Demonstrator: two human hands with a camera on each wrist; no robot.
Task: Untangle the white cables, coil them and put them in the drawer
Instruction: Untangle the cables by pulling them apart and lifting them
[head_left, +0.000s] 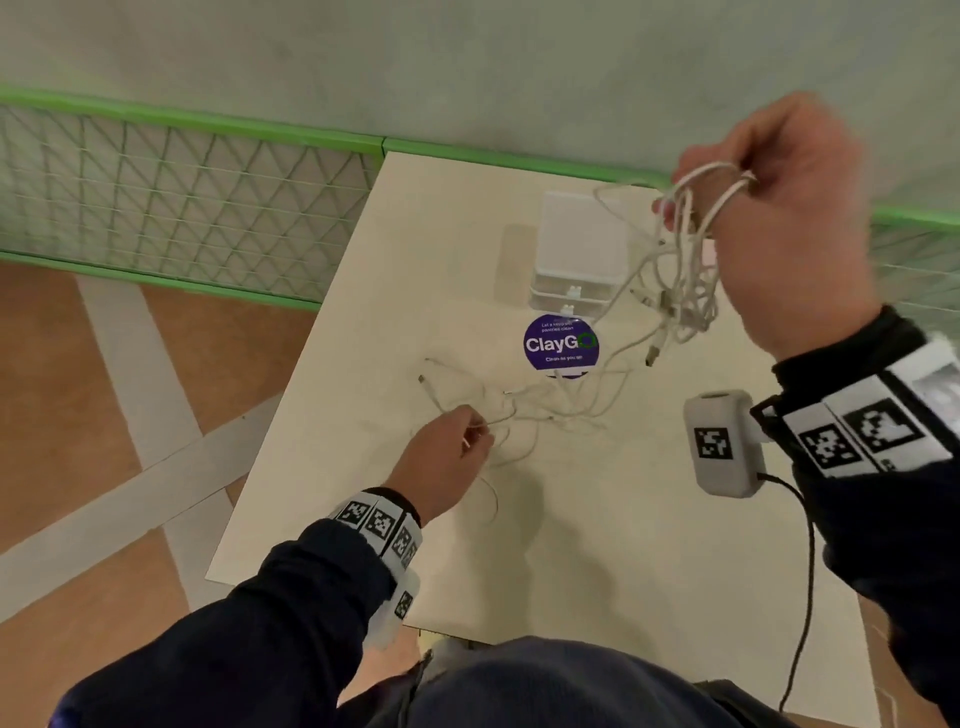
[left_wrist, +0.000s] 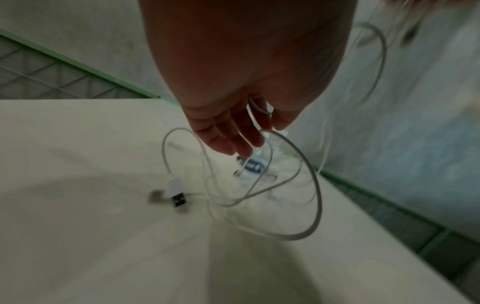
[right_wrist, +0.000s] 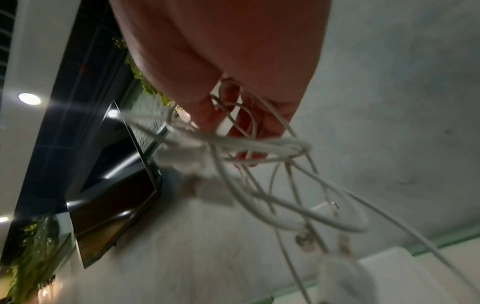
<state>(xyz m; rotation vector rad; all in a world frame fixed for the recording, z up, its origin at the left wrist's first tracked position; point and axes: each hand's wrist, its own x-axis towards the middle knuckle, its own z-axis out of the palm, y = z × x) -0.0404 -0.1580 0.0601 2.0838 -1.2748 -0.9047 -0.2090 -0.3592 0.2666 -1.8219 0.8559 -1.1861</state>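
Item: my right hand (head_left: 779, 218) grips the tangled bundle (head_left: 680, 270); left hand (head_left: 447, 457) pinches a loose cable (head_left: 519, 415). Risk: pulling tightens knots.

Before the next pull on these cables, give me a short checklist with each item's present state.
1. Right hand grips the tangled bundle and holds it above the table: ok.
2. Left hand pinches a single cable: ok.
3. Cables separated: not ok; strands run from the raised bundle down to the loose cables on the table.
4. Any cable coiled: not ok; only loose loops show.
5. Drawer unit open to receive coils: cannot tell.
6. Held cable free of knots: cannot tell; the wrist views are blurred.
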